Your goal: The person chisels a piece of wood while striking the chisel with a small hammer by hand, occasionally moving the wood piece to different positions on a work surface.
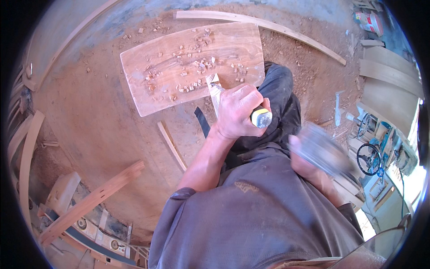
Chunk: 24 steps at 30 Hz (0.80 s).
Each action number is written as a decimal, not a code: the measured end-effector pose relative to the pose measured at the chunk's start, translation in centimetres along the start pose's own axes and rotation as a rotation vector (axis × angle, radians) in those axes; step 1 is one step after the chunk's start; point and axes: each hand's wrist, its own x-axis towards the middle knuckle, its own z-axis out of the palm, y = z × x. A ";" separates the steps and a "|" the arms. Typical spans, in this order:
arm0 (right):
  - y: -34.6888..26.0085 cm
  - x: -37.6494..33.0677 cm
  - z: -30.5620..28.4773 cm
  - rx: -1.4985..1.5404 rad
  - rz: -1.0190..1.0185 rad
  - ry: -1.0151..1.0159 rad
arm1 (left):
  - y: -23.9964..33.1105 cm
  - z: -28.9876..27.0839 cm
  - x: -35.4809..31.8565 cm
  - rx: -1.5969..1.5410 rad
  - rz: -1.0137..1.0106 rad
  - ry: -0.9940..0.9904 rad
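Note:
My left hand is wrapped around the handle of a chisel, whose yellow and metal butt end points up toward me. Its blade reaches down to a narrow pale wood piece at the near edge of a board. Small wood chips lie scattered over that board. To the right, my right hand is closed on a greyish block-shaped tool, smeared by motion, so its exact kind cannot be made out. The tool is apart from the chisel.
A long curved wood strip lies beyond the board on the dusty floor. Reddish timber and a thin strip are at left. A machine with a black handwheel stands at right, below a white bucket farther off.

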 end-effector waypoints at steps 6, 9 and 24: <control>-3.5 1.9 -1.0 -0.044 -0.138 -0.090 | -0.9 -1.0 -0.7 -0.027 -0.037 0.041; -3.8 0.1 -2.1 0.131 -0.126 -0.005 | -0.5 -1.1 0.1 0.010 -0.047 0.076; -3.8 2.0 -0.2 -0.145 -0.048 -0.157 | 0.0 -1.2 -0.7 0.004 -0.184 -0.023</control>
